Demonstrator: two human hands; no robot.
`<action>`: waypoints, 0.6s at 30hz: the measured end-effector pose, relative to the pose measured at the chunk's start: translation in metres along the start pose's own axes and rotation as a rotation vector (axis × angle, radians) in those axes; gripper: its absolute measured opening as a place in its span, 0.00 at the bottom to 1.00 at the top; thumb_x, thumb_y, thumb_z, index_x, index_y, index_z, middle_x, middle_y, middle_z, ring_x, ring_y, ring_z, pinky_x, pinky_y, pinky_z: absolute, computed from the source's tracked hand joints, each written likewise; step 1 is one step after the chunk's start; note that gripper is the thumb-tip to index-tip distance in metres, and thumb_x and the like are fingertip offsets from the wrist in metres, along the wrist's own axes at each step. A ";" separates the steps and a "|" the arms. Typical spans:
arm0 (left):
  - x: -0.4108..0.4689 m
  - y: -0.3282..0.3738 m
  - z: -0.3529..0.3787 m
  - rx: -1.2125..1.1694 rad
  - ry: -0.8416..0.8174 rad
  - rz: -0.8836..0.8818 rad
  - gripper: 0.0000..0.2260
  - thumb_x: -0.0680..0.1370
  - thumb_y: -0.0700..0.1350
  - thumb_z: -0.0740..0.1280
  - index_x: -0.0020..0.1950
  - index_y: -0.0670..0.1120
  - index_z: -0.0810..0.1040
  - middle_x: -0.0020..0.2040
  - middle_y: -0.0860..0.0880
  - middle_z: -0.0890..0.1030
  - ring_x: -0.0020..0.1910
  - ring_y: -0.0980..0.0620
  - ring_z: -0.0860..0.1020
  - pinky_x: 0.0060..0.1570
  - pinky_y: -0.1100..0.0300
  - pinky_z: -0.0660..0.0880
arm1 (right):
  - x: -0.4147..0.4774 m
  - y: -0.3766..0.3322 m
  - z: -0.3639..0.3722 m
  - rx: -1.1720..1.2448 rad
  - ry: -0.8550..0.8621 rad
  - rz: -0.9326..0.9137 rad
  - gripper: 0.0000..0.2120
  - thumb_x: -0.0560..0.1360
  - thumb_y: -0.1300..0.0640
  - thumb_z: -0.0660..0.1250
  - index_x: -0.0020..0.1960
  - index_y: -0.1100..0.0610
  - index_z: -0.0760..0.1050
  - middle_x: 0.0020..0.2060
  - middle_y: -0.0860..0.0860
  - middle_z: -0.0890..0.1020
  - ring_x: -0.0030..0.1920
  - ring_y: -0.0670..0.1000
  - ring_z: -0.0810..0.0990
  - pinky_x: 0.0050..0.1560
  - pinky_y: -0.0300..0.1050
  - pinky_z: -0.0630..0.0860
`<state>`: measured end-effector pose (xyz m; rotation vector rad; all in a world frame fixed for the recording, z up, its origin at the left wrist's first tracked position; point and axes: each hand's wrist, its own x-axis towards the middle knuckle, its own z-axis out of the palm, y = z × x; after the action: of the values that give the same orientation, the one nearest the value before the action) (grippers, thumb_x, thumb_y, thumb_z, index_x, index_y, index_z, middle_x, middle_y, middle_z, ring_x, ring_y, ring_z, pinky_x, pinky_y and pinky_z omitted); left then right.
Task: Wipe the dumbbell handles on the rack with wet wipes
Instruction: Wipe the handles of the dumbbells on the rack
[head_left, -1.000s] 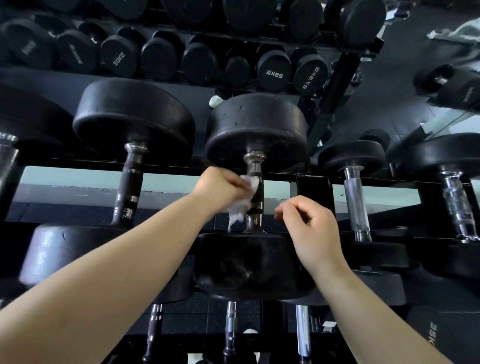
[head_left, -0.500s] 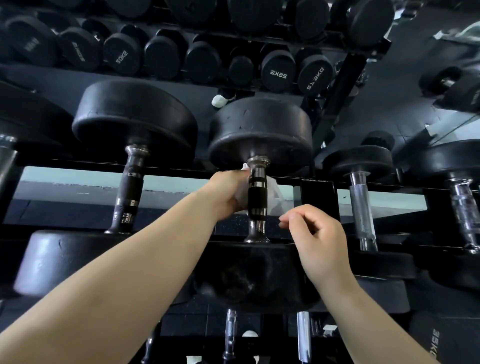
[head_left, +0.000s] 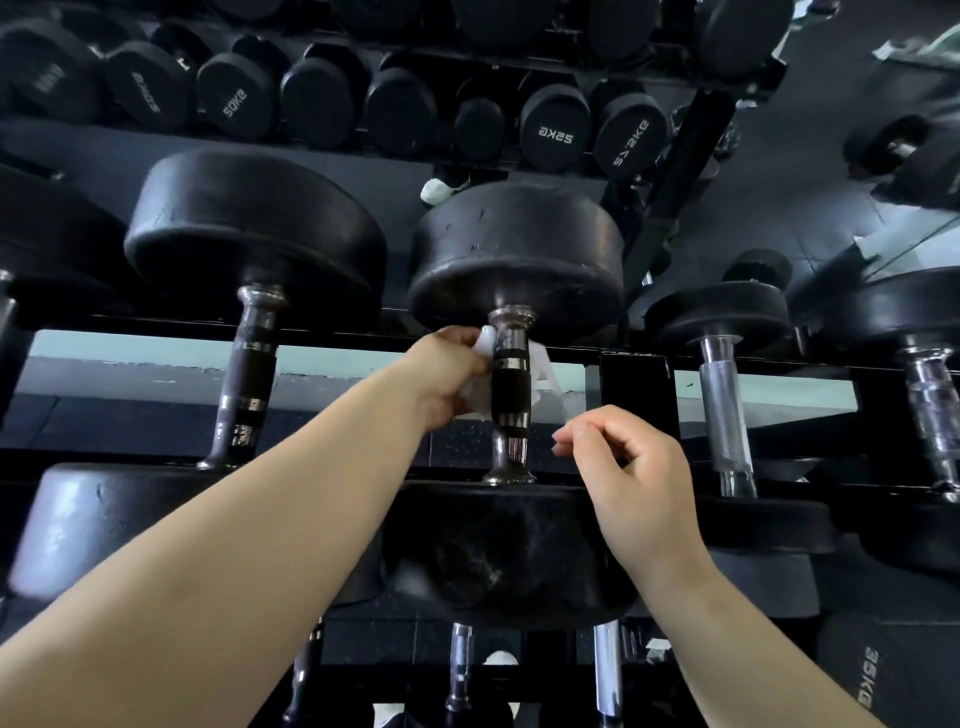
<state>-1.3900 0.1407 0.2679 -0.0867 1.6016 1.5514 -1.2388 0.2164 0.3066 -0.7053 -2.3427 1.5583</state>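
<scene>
A big black dumbbell lies on the rack (head_left: 631, 364) in the middle, its handle (head_left: 510, 392) dark in the centre with chrome ends. A white wet wipe (head_left: 543, 370) passes behind the handle and shows on both sides of it. My left hand (head_left: 447, 376) grips the wipe's left end beside the upper part of the handle. My right hand (head_left: 631, 475) hovers just right of the handle's lower end with its fingers loosely curled and nothing in them. It is close under the wipe's hanging right end but apart from it.
Neighbouring dumbbells lie on the same shelf: one with a dark handle (head_left: 247, 374) to the left, two with chrome handles (head_left: 724, 410) to the right. Smaller dumbbells marked 50kg and 52kg (head_left: 556, 127) fill the shelf above. More handles (head_left: 460, 670) show on the shelf below.
My left hand has carried the wipe from the front of the handle round behind it, up toward the top end. The right hand stayed beside the handle's lower end.
</scene>
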 end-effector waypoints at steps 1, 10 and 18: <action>-0.001 -0.001 -0.001 0.008 -0.018 -0.009 0.13 0.76 0.27 0.53 0.44 0.43 0.72 0.29 0.47 0.74 0.25 0.53 0.71 0.20 0.68 0.69 | 0.000 0.000 0.000 -0.002 0.001 -0.004 0.10 0.67 0.54 0.58 0.32 0.53 0.76 0.35 0.55 0.78 0.39 0.56 0.74 0.30 0.30 0.68; -0.010 0.001 -0.006 0.041 -0.056 -0.006 0.15 0.74 0.24 0.51 0.43 0.41 0.71 0.25 0.49 0.76 0.22 0.55 0.74 0.19 0.70 0.68 | 0.000 0.001 0.000 0.000 0.008 -0.015 0.10 0.67 0.55 0.57 0.31 0.51 0.75 0.34 0.57 0.78 0.38 0.55 0.75 0.31 0.32 0.68; -0.028 -0.018 -0.003 0.344 -0.104 -0.119 0.18 0.73 0.25 0.54 0.53 0.46 0.69 0.35 0.43 0.74 0.28 0.51 0.74 0.26 0.66 0.70 | 0.000 0.001 0.000 -0.009 0.000 -0.012 0.10 0.67 0.55 0.57 0.32 0.53 0.76 0.31 0.58 0.80 0.35 0.54 0.75 0.31 0.34 0.68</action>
<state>-1.3638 0.1204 0.2703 0.0845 1.7231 1.1545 -1.2387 0.2172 0.3056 -0.6923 -2.3513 1.5434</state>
